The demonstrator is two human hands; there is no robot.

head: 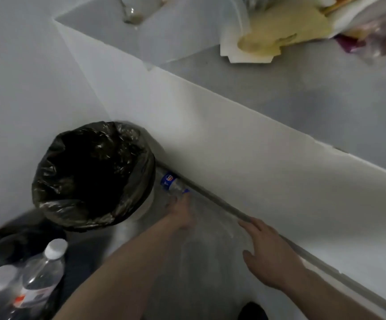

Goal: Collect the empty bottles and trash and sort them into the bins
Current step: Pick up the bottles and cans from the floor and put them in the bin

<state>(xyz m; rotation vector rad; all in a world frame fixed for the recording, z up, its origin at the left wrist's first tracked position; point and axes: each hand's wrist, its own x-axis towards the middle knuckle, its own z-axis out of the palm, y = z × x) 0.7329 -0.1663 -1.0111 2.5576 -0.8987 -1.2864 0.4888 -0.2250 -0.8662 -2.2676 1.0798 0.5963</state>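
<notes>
An empty clear bottle [172, 182] with a blue label and blue cap lies on the floor against the wall base, right of a round bin lined with a black bag [92, 174]. My left hand [181, 212] reaches down to it, fingers closing around its neck end. My right hand [266, 255] hovers open, palm down, near the baseboard, holding nothing. Two clear bottles with white caps [42, 276] stand in a dark bag at the lower left.
A grey countertop [303, 93] runs above the white panel on the right, carrying a white foam tray with yellow trash [279, 33] and crumpled plastic wrappers [381, 40]. A glass jar [136, 8] sits at the top edge. The baseboard strip [279, 236] runs along the floor.
</notes>
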